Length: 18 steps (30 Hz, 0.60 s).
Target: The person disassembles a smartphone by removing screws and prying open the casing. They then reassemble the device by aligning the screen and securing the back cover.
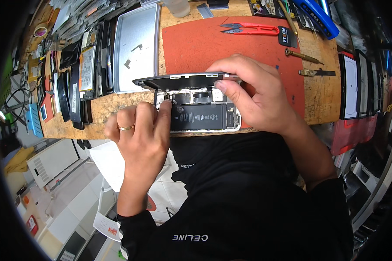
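The bench (104, 106) carried a red mat (196, 52) and, beside it, a tray (137, 39). The phone (234, 122) lay open at the bench's near edge, its screen (178, 81) raised. The right hand (261, 93) pinched the screen; the left hand (143, 130) reached a finger inside, left of the battery (200, 116), its grasp impossible to tell.
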Tool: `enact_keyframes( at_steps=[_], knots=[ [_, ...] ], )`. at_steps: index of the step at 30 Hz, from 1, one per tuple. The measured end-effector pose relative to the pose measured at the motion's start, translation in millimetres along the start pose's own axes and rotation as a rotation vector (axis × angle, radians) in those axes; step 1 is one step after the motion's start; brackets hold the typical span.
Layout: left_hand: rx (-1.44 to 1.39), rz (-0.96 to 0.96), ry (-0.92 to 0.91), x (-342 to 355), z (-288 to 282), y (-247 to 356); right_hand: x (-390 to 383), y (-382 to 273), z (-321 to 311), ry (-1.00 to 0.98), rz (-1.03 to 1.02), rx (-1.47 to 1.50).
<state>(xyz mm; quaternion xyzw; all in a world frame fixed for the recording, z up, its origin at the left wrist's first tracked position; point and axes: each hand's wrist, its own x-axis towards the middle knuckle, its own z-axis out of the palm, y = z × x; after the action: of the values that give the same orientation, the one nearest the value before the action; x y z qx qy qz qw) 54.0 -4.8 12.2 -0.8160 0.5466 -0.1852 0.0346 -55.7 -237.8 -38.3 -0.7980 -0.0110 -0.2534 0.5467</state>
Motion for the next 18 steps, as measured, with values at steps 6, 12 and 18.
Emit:
enact_keyframes(
  at_steps=[6, 12, 18],
  knots=[
    [-0.001, -0.021, -0.013, -1.1, 0.4, 1.1, 1.1, 0.0, 0.0, 0.003, 0.000, 0.006],
    [-0.039, -0.038, 0.014, -1.1, 7.2, -4.9, 3.5, 3.2, -1.1, -0.005, -0.011, -0.008],
    [-0.120, -0.150, 0.023, -0.6, 4.7, -2.7, 3.0, 2.7, 0.5, 0.002, 0.003, 0.004]
  ],
)
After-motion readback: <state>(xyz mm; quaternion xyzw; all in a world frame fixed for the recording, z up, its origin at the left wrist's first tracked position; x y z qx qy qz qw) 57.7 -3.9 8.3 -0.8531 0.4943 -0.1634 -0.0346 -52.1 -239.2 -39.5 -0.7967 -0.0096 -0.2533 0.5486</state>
